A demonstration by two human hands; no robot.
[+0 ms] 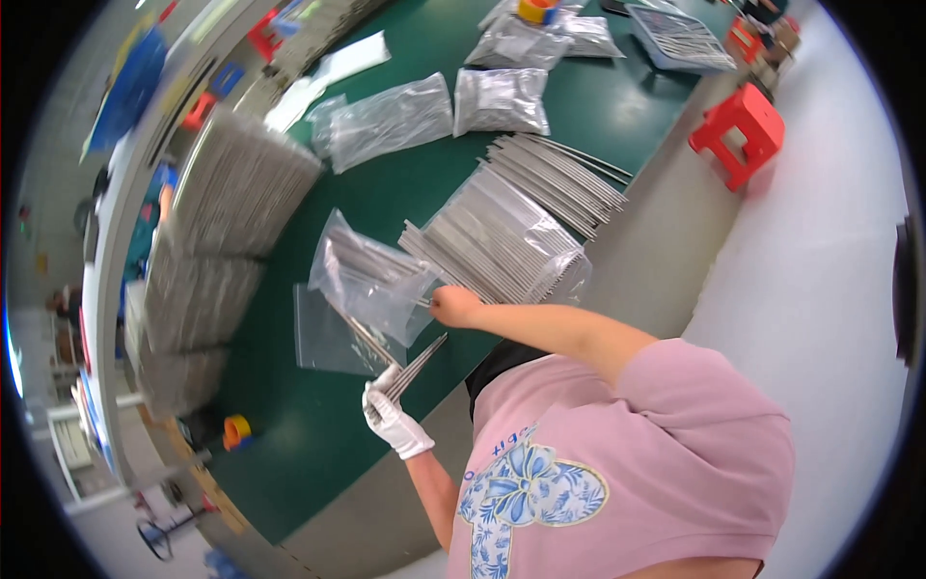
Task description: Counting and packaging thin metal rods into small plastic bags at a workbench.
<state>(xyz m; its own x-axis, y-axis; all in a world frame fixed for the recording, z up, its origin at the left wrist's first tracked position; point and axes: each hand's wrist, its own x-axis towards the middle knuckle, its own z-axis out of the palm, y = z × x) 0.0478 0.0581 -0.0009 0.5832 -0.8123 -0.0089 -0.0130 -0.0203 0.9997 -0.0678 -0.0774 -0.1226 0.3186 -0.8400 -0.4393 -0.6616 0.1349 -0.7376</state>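
My left hand (391,422), in a white glove, is closed around several thin metal rods (417,369) that fan out toward the upper right. Bare and curled into a fist, my right hand (453,307) grips the right edge of a clear plastic bag (371,280). A short rod-like tip shows beside that fist; its fingers are partly hidden. Metal rods lie inside the bag, blurred by the plastic. Beneath it, a flat clear bag (323,333) rests on the green table (289,463). Right beyond my right hand lies a row of metal rods (482,246), partly under clear plastic.
Stacked wrapped bundles (241,179) line the table's left side. Filled clear bags (502,101) lie at the back, near a blue tray of rods (680,41). A yellow tape roll (236,431) sits at the left edge. A red stool (741,135) stands right of the table.
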